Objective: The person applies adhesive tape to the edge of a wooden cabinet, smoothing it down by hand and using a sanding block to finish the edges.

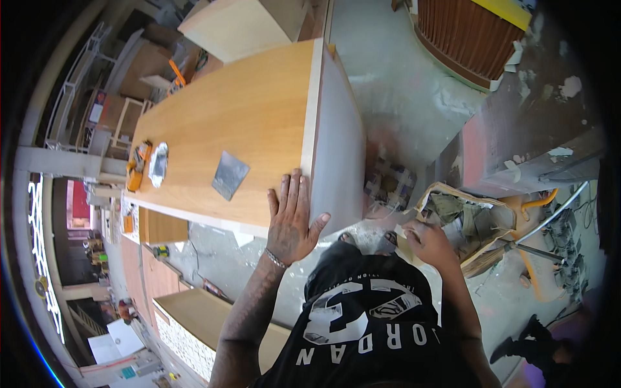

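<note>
My left hand (pixel 291 216) lies flat, fingers stretched out, on the light-brown wooden top of a large cabinet-like unit (pixel 259 97), beside its pale right edge. To the left of the fingers is a grey, roughly square sheet (pixel 230 175); its material is unclear. A yellow tool (pixel 138 166) and a crumpled silvery thing (pixel 158 165) sit at the far left end of the top. My right hand (pixel 428 240) hangs in the air at my right side with loosely bent fingers, and nothing shows in it. Nearest to it is an open, worn box (pixel 475 210) holding greenish cloth.
A pale box-shaped unit (pixel 242 26) stands beyond the wooden top. On the right are a paint-stained dark block (pixel 524 123) and a slatted brown counter (pixel 466 39) with a yellow top. A metal pole (pixel 556 216) slants near the box. Lower boards (pixel 200 317) lie at left.
</note>
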The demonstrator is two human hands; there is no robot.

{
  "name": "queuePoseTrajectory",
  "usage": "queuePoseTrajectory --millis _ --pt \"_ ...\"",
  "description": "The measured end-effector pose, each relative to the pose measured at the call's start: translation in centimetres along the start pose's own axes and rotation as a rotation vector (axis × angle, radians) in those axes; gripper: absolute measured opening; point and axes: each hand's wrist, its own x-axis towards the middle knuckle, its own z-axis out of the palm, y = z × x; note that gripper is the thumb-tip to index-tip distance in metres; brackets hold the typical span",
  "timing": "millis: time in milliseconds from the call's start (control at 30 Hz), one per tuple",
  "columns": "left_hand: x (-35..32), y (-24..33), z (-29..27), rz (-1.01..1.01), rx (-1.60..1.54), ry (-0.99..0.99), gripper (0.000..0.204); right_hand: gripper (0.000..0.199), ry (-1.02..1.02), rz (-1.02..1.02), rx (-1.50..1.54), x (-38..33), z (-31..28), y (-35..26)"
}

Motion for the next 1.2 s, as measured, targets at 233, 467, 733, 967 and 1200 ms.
queuePoseTrajectory --millis 233,467,733,967,1200 --pt "15.1 -3.7 1.3 0.018 -0.012 0.098 0.09 0.019 0.054 0.105 0.013 -1.3 -0.6 2.7" --pt "29.6 -7.7 1.8 -0.042 0.012 0.095 0.088 0.018 0.096 0.305 -0.044 -4.9 -1.4 4.7" --pt "39.0 -10.4 1.8 -0.049 -0.011 0.066 0.087 0.016 0.235 0.429 0.113 -8.2 -1.0 5.5" --pt "42.3 -11.8 3.0 -0.169 -0.033 0.099 0.083 0.019 0.248 0.438 0.103 -9.8 -0.6 4.9" --pt "36.1 -10.7 3.3 -0.089 -0.231 0.098 0.072 0.019 0.224 0.445 0.097 -11.0 -0.1 4.2"
